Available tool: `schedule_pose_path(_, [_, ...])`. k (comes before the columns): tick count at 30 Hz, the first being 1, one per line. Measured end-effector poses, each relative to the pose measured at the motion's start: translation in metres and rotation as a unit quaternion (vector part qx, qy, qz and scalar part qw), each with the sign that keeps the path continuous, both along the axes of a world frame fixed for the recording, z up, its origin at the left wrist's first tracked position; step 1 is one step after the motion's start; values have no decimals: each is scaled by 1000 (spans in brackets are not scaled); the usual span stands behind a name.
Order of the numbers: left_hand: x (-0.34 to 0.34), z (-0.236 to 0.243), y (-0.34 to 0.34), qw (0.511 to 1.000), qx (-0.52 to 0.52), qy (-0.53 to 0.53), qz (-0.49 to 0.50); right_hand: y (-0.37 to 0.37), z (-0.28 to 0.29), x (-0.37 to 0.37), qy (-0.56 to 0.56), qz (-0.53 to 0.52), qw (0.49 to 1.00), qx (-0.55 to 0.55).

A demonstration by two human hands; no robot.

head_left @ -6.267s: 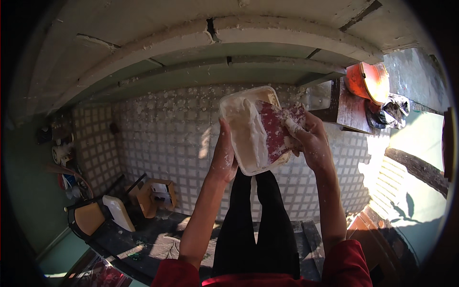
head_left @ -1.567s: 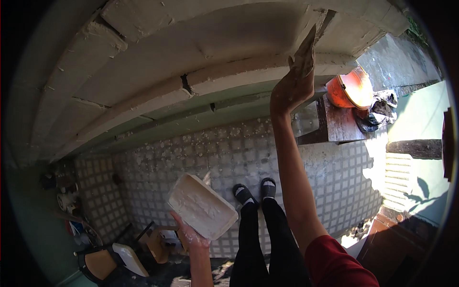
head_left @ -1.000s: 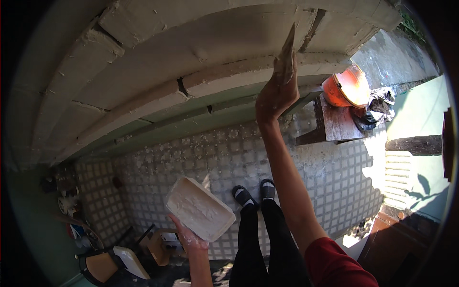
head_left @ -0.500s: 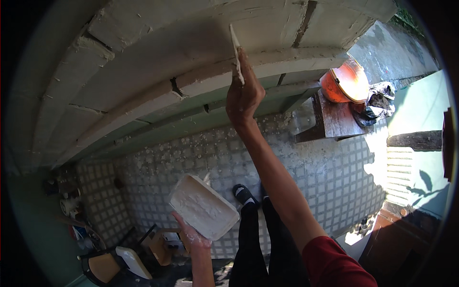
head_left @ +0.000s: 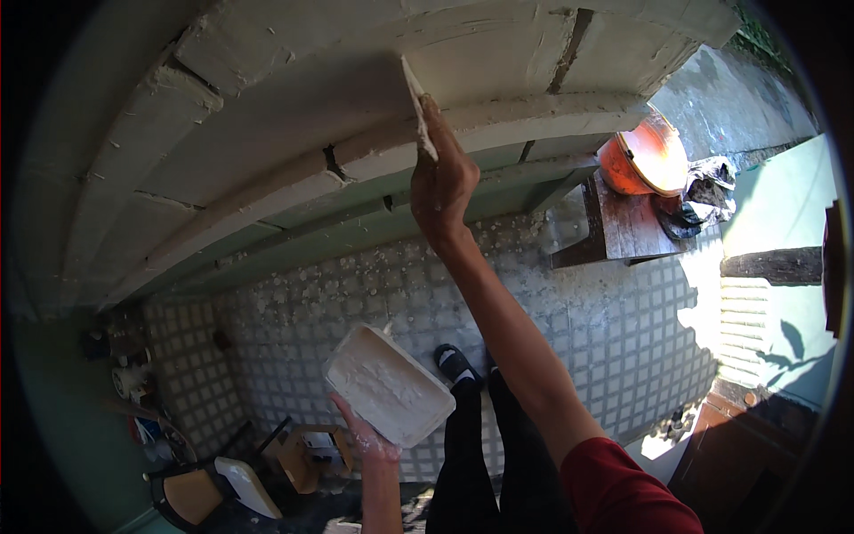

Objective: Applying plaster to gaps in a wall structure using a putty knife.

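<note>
My right hand [head_left: 445,182] is raised overhead and grips a flat putty blade [head_left: 416,105], its edge pressed against the white plastered wall moulding [head_left: 294,107]. My left hand [head_left: 365,436] is low in front of me and holds up a shallow white tray [head_left: 388,384] filled with white plaster. Both hands are dusted with plaster. My black-clad legs and shoes [head_left: 463,365] stand below on a checkered tiled floor [head_left: 587,338].
An orange round vessel [head_left: 642,158] sits on a dark wooden table [head_left: 623,227] at the right, with dark rags [head_left: 703,200] beside it. Wooden stools and a white container [head_left: 240,472] stand lower left. Clutter lines the left wall [head_left: 124,374].
My right hand has swept the blade leftward along the moulding from the far right to the middle. The tray in my left hand has stayed low and nearly still.
</note>
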State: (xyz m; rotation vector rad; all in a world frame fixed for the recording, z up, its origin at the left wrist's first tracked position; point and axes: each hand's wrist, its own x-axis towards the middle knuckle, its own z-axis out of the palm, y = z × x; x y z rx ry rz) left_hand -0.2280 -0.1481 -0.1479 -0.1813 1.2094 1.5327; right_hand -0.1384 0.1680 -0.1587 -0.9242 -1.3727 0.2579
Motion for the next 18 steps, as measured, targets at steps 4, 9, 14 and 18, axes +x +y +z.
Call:
schedule_pose_path(4, [-3,-5,-5,999,34,-9,3,24,29,45,274,-38,959,-55])
schedule_pose_path(9, [-2,-7,-4,999,36,-22,0,51,46,14,88,-206,974,45])
schedule_pose_path(14, [-3,-4,-3,1000,-1,10,-1,9,37,-41,28,-17,999,28])
schedule_pose_path(18, [-2,0,-2,1000,2,5,4,-5,31,-9,5,-52,998,33])
